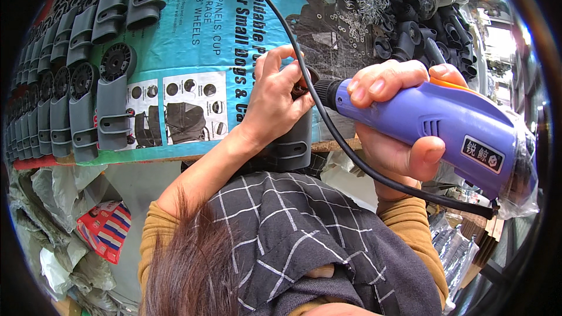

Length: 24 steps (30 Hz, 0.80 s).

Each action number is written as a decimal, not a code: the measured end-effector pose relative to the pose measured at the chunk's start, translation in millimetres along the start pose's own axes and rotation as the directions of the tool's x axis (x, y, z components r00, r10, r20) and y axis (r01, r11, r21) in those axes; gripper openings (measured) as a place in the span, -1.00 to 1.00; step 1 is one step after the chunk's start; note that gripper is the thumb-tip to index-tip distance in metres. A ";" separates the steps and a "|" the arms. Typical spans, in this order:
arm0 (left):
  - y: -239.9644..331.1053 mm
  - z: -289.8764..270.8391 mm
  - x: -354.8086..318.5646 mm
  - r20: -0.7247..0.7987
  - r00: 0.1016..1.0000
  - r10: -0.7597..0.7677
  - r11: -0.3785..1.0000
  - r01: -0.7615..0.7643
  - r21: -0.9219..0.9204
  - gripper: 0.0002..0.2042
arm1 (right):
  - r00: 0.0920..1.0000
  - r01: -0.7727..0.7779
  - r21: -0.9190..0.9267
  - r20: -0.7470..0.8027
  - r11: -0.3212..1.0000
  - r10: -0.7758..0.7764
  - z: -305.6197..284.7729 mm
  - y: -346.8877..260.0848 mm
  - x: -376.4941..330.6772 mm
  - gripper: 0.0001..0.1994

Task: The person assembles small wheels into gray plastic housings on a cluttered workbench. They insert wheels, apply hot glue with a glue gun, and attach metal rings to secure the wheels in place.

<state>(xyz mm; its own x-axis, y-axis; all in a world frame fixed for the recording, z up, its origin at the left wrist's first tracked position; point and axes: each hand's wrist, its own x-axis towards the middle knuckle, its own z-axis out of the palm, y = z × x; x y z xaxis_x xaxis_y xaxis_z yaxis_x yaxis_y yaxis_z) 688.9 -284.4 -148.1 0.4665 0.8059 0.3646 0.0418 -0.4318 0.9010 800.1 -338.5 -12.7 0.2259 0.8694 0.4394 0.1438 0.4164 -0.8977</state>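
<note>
My right hand [392,117] is wrapped round a purple electric screwdriver [433,114], which lies nearly level with its black nose toward my left hand [275,90]. That hand is closed on the upper end of a grey plastic wheel bracket [297,134] at the table's front edge. The bracket's slotted lower end hangs toward my lap. The black cable [316,82] crosses in front of the screwdriver's nose and the bracket. Whether the bit touches the bracket is hidden by my fingers and the cable.
Rows of grey wheel brackets [114,99] stand on the left of the cardboard-covered table [175,41]. Small clear rings [351,17] and dark plastic parts [410,38] lie at the back right. Wrapping and a red-and-blue bag [108,228] lie below on the left.
</note>
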 end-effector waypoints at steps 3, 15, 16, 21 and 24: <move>0.1 0.9 -0.6 0.001 1.000 -0.010 1.000 0.010 0.005 -0.73 | 0.997 -0.079 -0.110 -0.008 0.991 0.078 3.9 -4.9 1.1 -0.23; -3.0 0.2 2.0 0.080 0.990 -0.117 0.987 0.125 -0.100 -0.59 | 0.953 0.066 -0.026 0.299 0.997 -0.055 -6.9 10.1 5.0 -0.27; -2.7 -0.1 1.8 0.087 0.987 -0.135 0.984 0.143 -0.102 -0.59 | 0.956 0.052 -0.018 0.289 0.998 -0.045 -7.3 11.8 6.2 -0.27; -0.8 -0.1 4.1 0.098 0.977 -0.188 0.976 0.197 -0.091 -0.60 | 0.964 -0.127 -0.007 0.236 0.992 0.125 -6.7 14.2 12.0 -0.22; 0.5 -1.4 6.7 0.069 0.985 -0.156 0.984 0.161 -0.079 -0.61 | 0.980 -0.161 -0.090 0.107 0.983 0.171 -1.1 11.6 10.3 -0.19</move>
<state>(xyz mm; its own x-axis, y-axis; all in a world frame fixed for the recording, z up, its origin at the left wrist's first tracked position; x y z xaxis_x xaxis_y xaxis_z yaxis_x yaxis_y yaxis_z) 690.8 -278.6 -144.9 0.5143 0.8334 0.2024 0.0462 -0.2626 0.9638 805.1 -325.1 -18.6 0.1430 0.9510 0.2740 0.1911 0.2451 -0.9505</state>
